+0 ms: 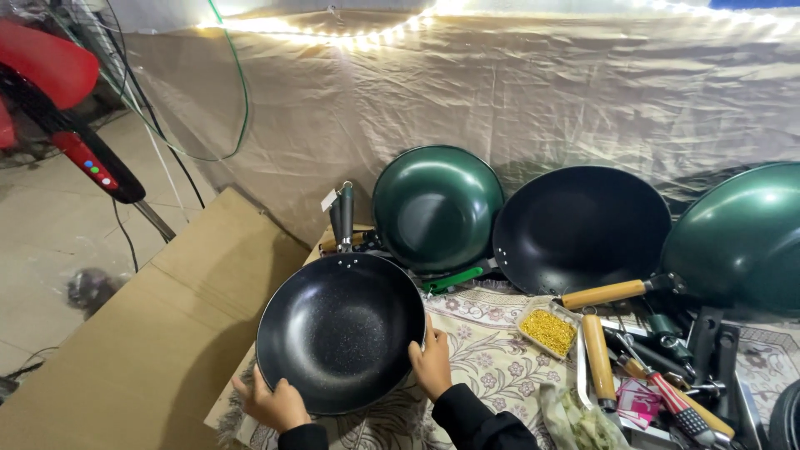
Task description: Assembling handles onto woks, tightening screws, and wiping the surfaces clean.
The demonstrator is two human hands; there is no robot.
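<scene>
Both hands grip the black speckled pan's [340, 332] rim, left hand [273, 403] at seven o'clock, right hand [431, 360] at three o'clock, above the patterned cloth [487, 354]; I judge an even two-sided hold best keeps it level and clear of the green wok [437, 206] at twelve o'clock.
</scene>
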